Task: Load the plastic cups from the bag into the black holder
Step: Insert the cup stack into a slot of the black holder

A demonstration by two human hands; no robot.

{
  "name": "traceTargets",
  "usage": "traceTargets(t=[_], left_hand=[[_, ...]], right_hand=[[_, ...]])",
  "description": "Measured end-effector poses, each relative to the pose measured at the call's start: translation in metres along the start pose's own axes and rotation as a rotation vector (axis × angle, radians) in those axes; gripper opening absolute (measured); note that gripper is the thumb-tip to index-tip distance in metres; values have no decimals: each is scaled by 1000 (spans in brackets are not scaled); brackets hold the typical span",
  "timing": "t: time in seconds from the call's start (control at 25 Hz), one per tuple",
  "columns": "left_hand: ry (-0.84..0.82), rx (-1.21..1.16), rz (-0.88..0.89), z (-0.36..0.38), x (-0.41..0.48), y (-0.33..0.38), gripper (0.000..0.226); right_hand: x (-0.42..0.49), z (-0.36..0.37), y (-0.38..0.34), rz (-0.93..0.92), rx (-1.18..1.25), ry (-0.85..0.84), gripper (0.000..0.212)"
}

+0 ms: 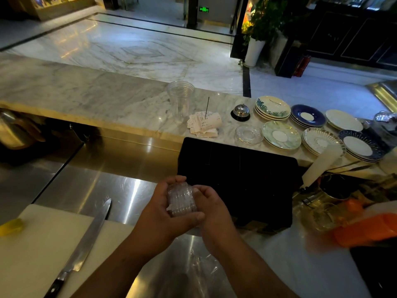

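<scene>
Both my hands grip a nested stack of clear plastic cups [181, 200] over the steel counter, its rims showing between them. My left hand [163, 208] wraps the stack from the left with the thumb underneath. My right hand [211, 208] holds its right side. A clear plastic bag [202, 267] hangs down from the stack between my forearms. The black holder [238, 179] sits just beyond my hands, against the marble ledge. More clear cups [180, 100] stand upright on the marble counter farther back.
A long knife [86, 244] lies on a white cutting board [32, 254] at left. Receipts on a spike [205, 124], a service bell [240, 112] and several stacks of saucers [281, 134] fill the ledge at right. Orange items [365, 229] and glassware crowd the right edge.
</scene>
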State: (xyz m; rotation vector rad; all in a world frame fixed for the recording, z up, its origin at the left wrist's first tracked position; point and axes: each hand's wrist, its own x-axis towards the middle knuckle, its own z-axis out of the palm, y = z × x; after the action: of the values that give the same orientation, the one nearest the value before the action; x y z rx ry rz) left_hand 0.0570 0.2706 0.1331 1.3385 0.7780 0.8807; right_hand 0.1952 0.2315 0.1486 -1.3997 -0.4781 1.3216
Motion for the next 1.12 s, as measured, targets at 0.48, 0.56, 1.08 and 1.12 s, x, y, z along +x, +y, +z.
traceTargets(t=[0.48, 0.56, 1.08, 1.12], left_hand=[[-55, 144, -14, -5, 11, 0, 76], [-56, 199, 3, -6, 10, -2, 77], [-162, 412, 50, -8, 11, -33, 100], [-153, 447, 60, -9, 13, -38, 106]], right_hand=[[-1, -4, -17, 182, 38, -185, 30], [0, -5, -23, 258, 37, -279, 36], [18, -4, -1, 222, -131, -295, 38], [24, -4, 0, 208, -187, -258, 38]])
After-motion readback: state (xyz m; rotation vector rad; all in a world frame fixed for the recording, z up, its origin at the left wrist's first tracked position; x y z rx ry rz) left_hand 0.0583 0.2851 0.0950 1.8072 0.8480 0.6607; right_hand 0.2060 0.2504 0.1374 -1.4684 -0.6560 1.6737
